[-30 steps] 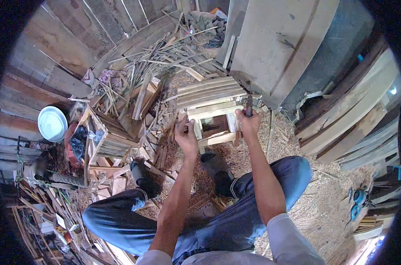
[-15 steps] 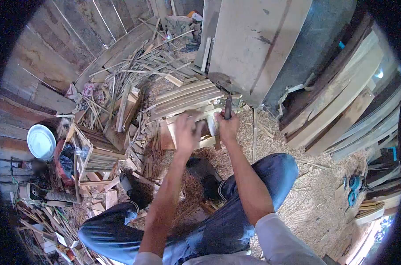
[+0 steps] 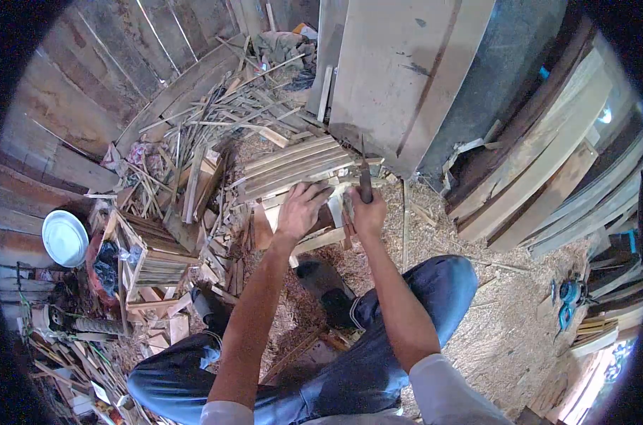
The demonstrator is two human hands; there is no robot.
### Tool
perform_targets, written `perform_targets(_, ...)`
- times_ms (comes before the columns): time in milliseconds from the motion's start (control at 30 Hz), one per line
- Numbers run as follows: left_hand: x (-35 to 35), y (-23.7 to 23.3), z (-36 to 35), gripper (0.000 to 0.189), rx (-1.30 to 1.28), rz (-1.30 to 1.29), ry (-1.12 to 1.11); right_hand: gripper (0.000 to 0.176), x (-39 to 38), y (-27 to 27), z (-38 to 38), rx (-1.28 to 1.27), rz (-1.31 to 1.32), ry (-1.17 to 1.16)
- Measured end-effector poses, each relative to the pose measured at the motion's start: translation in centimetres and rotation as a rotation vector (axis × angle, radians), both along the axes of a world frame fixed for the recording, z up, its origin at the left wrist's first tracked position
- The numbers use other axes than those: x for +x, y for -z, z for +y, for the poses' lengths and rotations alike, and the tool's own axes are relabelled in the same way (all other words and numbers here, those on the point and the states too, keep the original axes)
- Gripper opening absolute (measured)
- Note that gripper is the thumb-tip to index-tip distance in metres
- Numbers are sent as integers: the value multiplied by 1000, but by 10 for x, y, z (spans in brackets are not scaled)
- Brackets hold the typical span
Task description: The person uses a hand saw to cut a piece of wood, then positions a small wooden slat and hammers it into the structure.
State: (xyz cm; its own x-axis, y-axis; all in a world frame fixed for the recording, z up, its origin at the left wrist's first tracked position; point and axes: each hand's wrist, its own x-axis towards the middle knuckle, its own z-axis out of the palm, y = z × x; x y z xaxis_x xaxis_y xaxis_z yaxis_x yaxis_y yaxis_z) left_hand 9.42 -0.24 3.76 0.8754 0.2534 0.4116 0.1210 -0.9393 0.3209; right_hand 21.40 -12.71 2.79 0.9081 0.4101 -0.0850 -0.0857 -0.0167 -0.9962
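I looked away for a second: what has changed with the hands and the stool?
The left hand has moved right, from the left edge of the small wooden stool onto its frame just under the slatted top, closer to the right hand. Nothing was let go. The right hand still grips the dark-handled tool upright at the stool's right side, and the stool stands where it was.

Blue jeans (image 3: 385,354), white short sleeves (image 3: 452,389)

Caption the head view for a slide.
Left hand rests on a slatted wooden stool while right hand grips a dark-handled tool amid scrap wood.
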Motion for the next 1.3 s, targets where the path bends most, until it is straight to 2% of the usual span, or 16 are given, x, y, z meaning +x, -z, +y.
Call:
perform_targets(67,4,-3,-1,44,-5,29,10,22,12,20,-3,-139,-152,65)
perform_targets(100,4,-4,-1,46,40,51,17,27,10,-7,-7,-191,65,48)
perform_targets(133,3,-5,0,47,86,75,21,27,12,-4,-6,-190,64,52)
perform_targets(200,3,-4,0,48,88,72,22,31,15,-1,-2,-262,-246,48)
perform_targets(300,3,-3,-2,49,97,75,18,31,17,-4,6,-283,-302,76)
perform_targets(400,1,-3,-1,51,107,89,10,28,15,-8,13,-404,-310,65)
perform_targets(533,1,-1,0,56,137,118,5,31,17,2,17,-315,-319,66)
perform_targets(633,1,-1,0,58,125,126,15,28,19,3,18,-451,-318,56)
perform_targets(733,1,0,-1,57,135,152,0,31,19,6,20,-415,-383,7)
perform_targets(800,0,1,-1,57,158,168,-8,24,18,7,23,-411,-364,-83)
perform_targets(967,-1,8,4,56,145,77,2,25,20,8,22,-306,-323,-94)
perform_targets(1067,-2,4,0,57,99,113,-14,26,32,44,23,-197,-237,-128)
perform_targets(1167,-2,8,1,57,110,96,-22,27,37,54,23,-135,-183,-138)
perform_targets(1300,-1,-2,-3,50,89,72,-30,27,33,40,21,-53,-165,-142)
